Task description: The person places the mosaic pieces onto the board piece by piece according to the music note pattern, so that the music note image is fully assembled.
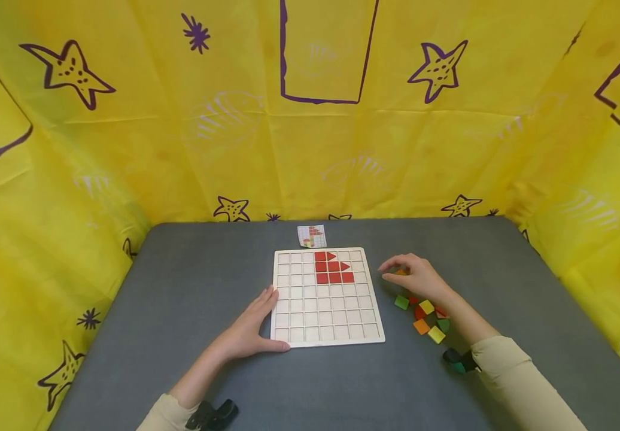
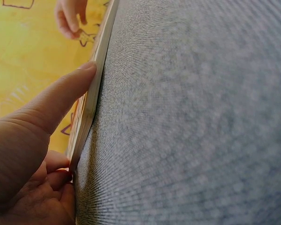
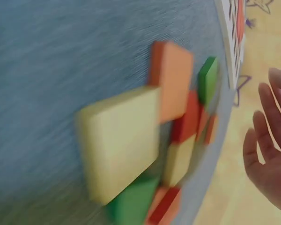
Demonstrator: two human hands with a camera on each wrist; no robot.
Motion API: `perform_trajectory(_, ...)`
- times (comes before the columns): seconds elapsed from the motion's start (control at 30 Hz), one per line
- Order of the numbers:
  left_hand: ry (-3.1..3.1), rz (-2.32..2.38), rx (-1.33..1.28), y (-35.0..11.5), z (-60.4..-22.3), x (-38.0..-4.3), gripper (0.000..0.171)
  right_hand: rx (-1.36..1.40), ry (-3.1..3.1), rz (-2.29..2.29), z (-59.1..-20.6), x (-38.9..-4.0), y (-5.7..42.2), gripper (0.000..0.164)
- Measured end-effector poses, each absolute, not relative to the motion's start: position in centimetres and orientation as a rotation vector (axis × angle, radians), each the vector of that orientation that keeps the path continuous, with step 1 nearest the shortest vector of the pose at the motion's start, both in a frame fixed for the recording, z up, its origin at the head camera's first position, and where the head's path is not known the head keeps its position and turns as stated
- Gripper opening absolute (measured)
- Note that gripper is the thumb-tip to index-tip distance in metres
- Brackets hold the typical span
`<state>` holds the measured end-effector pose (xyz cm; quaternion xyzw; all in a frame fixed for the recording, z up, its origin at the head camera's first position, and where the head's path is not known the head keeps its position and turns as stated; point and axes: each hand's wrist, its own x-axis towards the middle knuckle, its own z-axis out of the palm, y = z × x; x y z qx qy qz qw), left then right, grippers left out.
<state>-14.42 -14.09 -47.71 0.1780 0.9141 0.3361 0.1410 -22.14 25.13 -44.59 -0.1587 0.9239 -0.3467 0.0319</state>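
My left hand (image 1: 248,332) rests at the lower left corner of a white wooden grid board (image 1: 310,311). In the left wrist view its thumb lies against the board's edge (image 2: 97,82), while the other fingers sit around the corner. Red tiles (image 1: 334,278), squares and triangles, fill cells in the board's top three rows. Right of the board, my right hand (image 1: 420,278) hovers with nothing in its grasp, its fingers loosely bent in the right wrist view. An orange tile (image 1: 401,272) shows partly behind that hand.
Nearer me, below the right hand, lie several loose tiles, among them a green one (image 1: 402,302), an orange one (image 1: 421,327) and a yellow one (image 1: 436,334). A small pattern card (image 1: 312,236) lies beyond the board. Yellow printed cloth (image 1: 310,161) surrounds the grey table (image 1: 207,257).
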Motion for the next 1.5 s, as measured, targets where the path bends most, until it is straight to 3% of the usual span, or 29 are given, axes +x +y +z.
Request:
perform_trajectory(0.57,2.643,0.972,0.535,-14.2,-47.8,-14.4,0.113,-0.364,2.820,-1.048,-46.1,-18.1,30.0,0.024)
perform_trajectory(1.5,2.643,0.970,0.523,-14.2,-47.7,-14.3,0.113,-0.409,2.927,-0.905,-46.4,-17.9,29.4,0.018)
